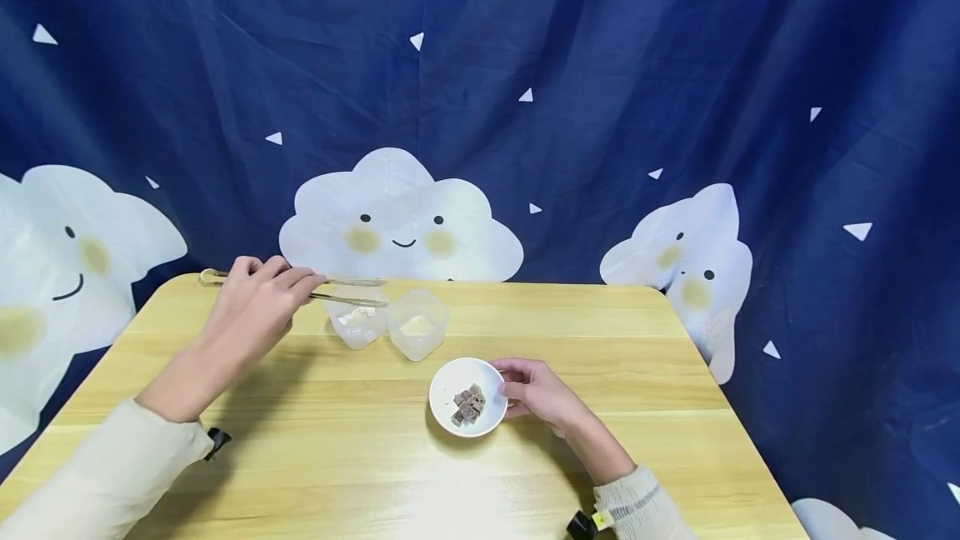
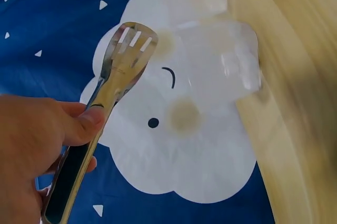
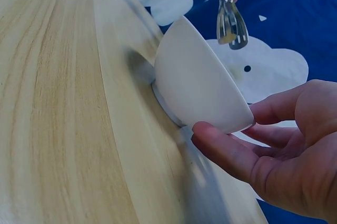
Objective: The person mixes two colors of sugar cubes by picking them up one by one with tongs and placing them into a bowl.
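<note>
Standing by the wooden tabletop [image 1: 300,457], w/ the white bowl [image 1: 468,397] as ref point. Bowl sits upright on the tabletop, roughly mid-width, a bit toward the person's side. Inside it: a small heap of brown cubes [image 1: 468,405], packed together near the centre.

Right hand [image 1: 538,392] is at the bowl's right side, fingers curled round the rim and outer wall; from the right wrist view a thumb and fingers touch the bowl's edge, palm half open beneath it. So it holds the bowl lightly, not a tight clench.

Left hand [image 1: 258,298] is raised, well to the left of the bowl and farther back. It grips metal tongs [image 1: 330,290] near the hinge end, thumb pressed on the upper arm; slotted tips point right, toward the bowl's far side, tips nearly together & nothing visible betw. them.

2 clear plastic containers [image 1: 390,325] stand side by side just behind the bowl, slightly left of it; tong tips hover over the left one. Contents look pale, can't tell what.

Behind everything, beyond the bowl: dark blue backdrop [image 1: 525,65] w/ smiling white clouds.
</note>
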Tool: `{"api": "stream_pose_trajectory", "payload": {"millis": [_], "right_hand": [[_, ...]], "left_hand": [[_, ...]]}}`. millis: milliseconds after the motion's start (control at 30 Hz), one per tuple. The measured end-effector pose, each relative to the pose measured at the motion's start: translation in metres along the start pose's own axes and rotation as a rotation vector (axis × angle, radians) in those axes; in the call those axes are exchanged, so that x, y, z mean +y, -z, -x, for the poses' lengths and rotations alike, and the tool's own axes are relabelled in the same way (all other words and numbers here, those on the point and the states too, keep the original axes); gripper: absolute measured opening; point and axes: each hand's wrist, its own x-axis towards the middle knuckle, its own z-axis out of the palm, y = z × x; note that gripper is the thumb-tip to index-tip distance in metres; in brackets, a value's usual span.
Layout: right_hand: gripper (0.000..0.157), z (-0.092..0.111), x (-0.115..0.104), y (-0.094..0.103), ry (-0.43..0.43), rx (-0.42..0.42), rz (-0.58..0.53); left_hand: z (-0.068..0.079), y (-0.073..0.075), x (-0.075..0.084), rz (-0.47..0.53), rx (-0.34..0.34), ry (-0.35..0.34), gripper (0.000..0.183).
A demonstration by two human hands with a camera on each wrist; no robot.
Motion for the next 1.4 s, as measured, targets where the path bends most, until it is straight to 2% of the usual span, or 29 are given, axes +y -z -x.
{"api": "stream_pose_trajectory", "payload": {"millis": [267, 433, 833, 1000, 1400], "right_hand": [[0.048, -0.001, -0.001, 0.0, -0.001, -0.002, 0.0], [0.048, 0.0, -0.002, 0.0, -0.001, -0.003, 0.001], [0.048, 0.0, -0.002, 0.0, -0.002, 0.001, 0.014], [0.047, 0.0, -0.002, 0.0, 0.003, 0.0, 0.02], [0.048, 0.0, -0.003, 0.0, -0.002, -0.004, 0.014]], "left_hand": [[-0.006, -0.001, -0.009, -0.122, -0.022, -0.06, 0.026], [-0.009, -0.004, -0.011, -0.158, -0.03, -0.1, 0.024], [-0.01, -0.019, -0.021, -0.177, -0.037, -0.192, 0.021], [-0.013, -0.025, -0.026, -0.168, -0.067, -0.217, 0.022], [-0.022, -0.029, -0.017, -0.136, -0.155, -0.271, 0.022]]}}
